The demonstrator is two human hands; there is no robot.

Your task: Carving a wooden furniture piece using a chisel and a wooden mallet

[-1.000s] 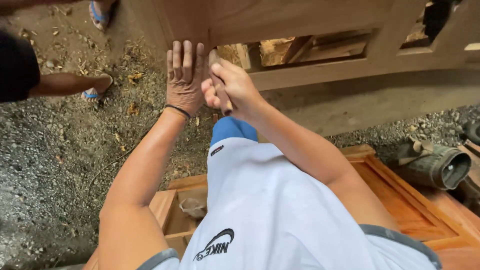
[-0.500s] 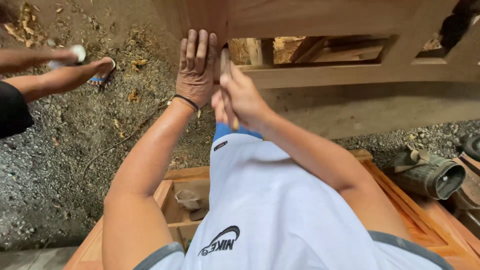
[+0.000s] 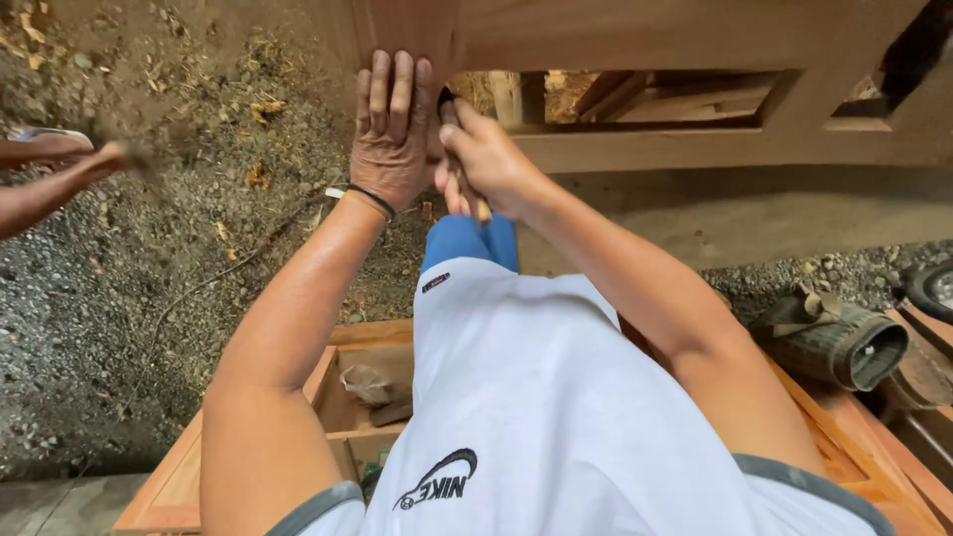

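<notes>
My left hand (image 3: 392, 129) lies flat, fingers together, against the upright post of a brown wooden door frame (image 3: 635, 40) that stands in front of me. A thin black band circles its wrist. My right hand (image 3: 486, 159) is closed around a slim tool with a pale wooden handle (image 3: 480, 210), and the dark tip touches the inner corner of an opening in the frame, right beside my left fingers. Most of the tool is hidden by my fingers.
A second wooden panel frame (image 3: 258, 437) lies flat under my legs on grey gravel (image 3: 119, 298). A dark rolled cylinder (image 3: 844, 342) rests at the right. Another person's leg and sandalled foot (image 3: 50, 159) show at the left edge.
Both my hands have stayed together at the frame corner, with the view shifting slightly. The other person's leg at the left has moved.
</notes>
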